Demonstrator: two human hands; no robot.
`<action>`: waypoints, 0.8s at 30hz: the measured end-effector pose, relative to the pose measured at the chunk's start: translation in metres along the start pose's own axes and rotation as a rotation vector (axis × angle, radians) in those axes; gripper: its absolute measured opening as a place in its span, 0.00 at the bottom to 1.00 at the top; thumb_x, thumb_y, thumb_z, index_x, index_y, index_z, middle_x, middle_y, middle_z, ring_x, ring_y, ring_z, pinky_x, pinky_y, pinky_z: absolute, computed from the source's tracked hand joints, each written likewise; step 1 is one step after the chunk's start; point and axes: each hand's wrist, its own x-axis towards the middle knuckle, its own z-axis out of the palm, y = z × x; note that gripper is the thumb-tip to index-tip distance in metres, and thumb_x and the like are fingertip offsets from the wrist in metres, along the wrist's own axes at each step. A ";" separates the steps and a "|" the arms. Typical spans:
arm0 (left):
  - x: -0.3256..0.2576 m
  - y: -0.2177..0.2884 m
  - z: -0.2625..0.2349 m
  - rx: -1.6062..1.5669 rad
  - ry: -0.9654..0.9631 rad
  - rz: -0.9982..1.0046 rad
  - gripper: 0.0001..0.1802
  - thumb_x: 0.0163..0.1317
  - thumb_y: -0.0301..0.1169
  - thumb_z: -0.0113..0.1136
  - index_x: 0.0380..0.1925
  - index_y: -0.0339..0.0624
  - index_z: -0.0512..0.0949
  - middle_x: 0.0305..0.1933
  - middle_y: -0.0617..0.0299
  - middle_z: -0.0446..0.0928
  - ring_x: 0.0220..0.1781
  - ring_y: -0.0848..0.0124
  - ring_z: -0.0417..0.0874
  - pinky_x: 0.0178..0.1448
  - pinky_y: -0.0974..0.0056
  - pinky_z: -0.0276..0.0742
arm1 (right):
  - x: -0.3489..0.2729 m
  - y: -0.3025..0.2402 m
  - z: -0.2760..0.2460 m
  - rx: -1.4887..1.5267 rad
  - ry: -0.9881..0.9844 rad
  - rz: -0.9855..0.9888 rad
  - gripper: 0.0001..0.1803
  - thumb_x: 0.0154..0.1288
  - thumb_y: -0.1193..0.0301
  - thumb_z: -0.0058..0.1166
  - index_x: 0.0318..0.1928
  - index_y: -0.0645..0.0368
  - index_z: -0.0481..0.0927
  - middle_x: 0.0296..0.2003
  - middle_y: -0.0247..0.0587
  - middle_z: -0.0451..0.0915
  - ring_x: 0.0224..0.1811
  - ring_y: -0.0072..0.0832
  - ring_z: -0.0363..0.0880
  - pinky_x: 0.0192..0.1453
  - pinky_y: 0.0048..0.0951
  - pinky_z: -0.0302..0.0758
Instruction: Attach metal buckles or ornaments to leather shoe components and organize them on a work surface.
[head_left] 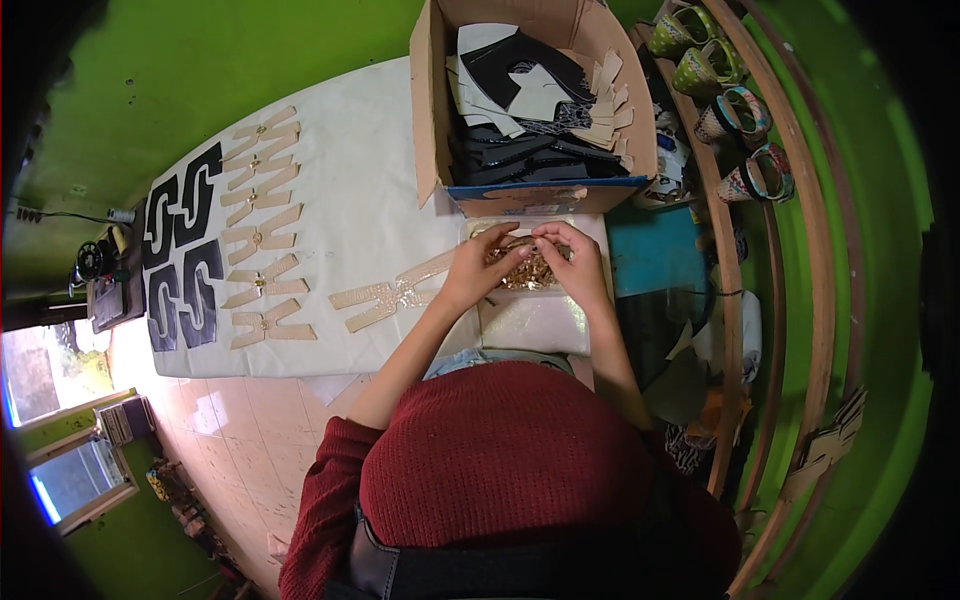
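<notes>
Many small gold-coloured metal ornaments (pixel 528 268) lie heaped in a shallow clear tray (pixel 545 225) on the cloth-covered table (pixel 350 200), just in front of the cardboard box (pixel 432 110); they look light, hard and slippery, best pinched singly at an edge, and both hands work in the heap, the left hand (pixel 472 268) with fingertips closed on a piece, the right hand (pixel 572 258) curled over the pile, its grip hidden. Behind, the box holds stacked black and beige cut strap pieces (pixel 530 100); a glittery beige strap (pixel 395 298) lies just left of the tray.
</notes>
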 end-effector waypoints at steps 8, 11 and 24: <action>0.004 -0.026 0.009 -0.476 0.018 -0.060 0.15 0.63 0.26 0.58 0.47 0.29 0.73 0.39 0.60 0.80 0.40 0.78 0.79 0.45 0.74 0.76 | -0.007 0.004 0.009 0.257 0.029 0.088 0.08 0.61 0.78 0.53 0.41 0.65 0.78 0.35 0.35 0.80 0.39 0.18 0.77 0.45 0.20 0.72; -0.001 -0.025 0.005 -0.514 0.052 -0.071 0.12 0.62 0.23 0.58 0.45 0.29 0.74 0.38 0.60 0.80 0.40 0.78 0.79 0.46 0.74 0.76 | -0.007 0.003 0.008 0.350 -0.046 0.147 0.09 0.61 0.78 0.54 0.43 0.64 0.77 0.37 0.34 0.80 0.39 0.17 0.76 0.45 0.19 0.72; -0.024 -0.016 -0.015 -0.284 0.126 -0.004 0.13 0.59 0.25 0.61 0.44 0.33 0.77 0.40 0.59 0.80 0.43 0.74 0.80 0.49 0.68 0.76 | -0.005 0.002 0.010 0.144 -0.036 0.018 0.10 0.58 0.81 0.53 0.42 0.62 0.78 0.36 0.37 0.81 0.39 0.22 0.79 0.45 0.23 0.73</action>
